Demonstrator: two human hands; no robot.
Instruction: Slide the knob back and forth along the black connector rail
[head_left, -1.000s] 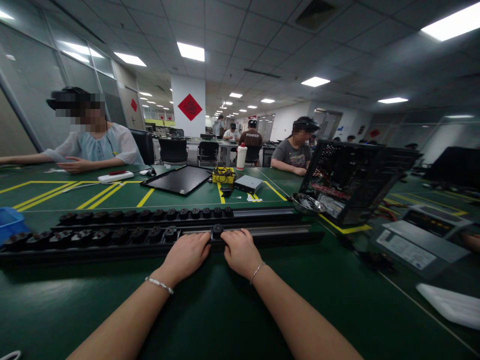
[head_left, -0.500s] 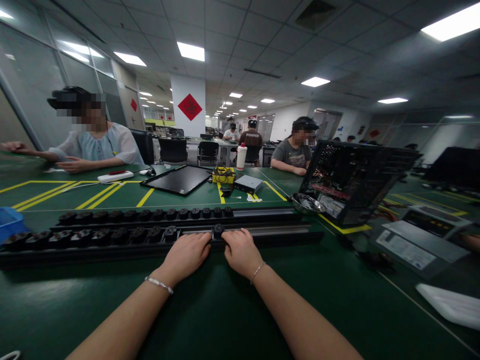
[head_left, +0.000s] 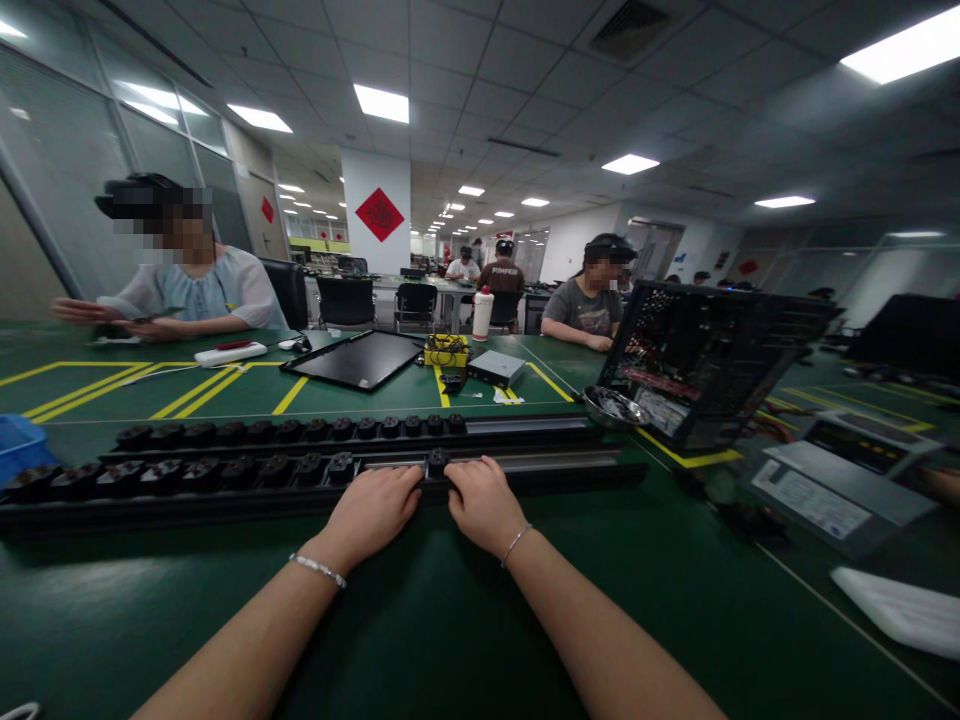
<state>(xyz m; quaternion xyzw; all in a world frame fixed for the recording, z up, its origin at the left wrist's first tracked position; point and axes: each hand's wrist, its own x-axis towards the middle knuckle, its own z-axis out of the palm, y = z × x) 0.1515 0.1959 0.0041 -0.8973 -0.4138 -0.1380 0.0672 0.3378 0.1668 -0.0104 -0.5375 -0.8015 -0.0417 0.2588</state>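
A long black rail [head_left: 570, 480] lies across the table before me, with a row of round black socket modules [head_left: 240, 472] along its left part. One separate black module [head_left: 436, 462] sits in the rail's channel between my hands. My left hand [head_left: 379, 508] is closed over the rail just left of that module, thumb at the front edge and fingertips hidden. My right hand [head_left: 486, 505] grips the rail on the other side, its index fingertip at or beside the module; contact is hard to tell. Behind lies a second rail [head_left: 532, 425] with similar modules.
Right of the rails stand a metal bowl [head_left: 615, 405], an open computer case [head_left: 705, 360] and a power supply unit [head_left: 840, 480]. Beyond are a dark panel [head_left: 356, 358], a yellow box of cables [head_left: 448, 350] and a grey drive [head_left: 496, 368]. A blue bin [head_left: 21, 445] is at left; co-workers sit opposite.
My hands, the rail and the module between them look unmoved. The co-worker at left has drawn an outstretched hand inward, and now a dark flat item shows at their hands.
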